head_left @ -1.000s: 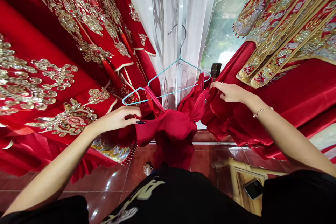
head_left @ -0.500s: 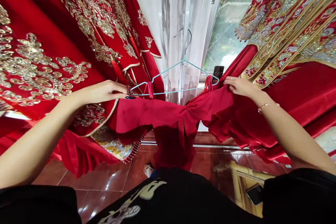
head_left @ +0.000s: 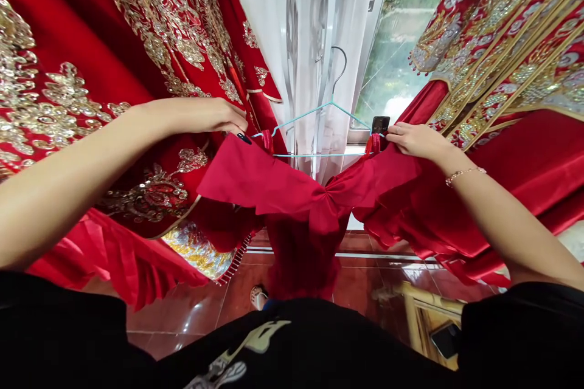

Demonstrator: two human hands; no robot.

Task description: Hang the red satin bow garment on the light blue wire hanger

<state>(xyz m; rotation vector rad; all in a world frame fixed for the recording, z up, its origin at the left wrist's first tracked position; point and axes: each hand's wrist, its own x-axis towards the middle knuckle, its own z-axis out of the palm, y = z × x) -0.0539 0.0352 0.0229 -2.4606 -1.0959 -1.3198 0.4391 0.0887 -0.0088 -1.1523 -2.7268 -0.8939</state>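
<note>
Fingers on red satin dress

view: head-worn camera | faces: forward and down | range: close above left hand and right hand | in frame: red satin dress, sheer curtain, window

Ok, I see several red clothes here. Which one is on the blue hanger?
The plain red dress: it hangs from the blue hanger and has no gold embroidery, unlike the two robes beside it.
</note>
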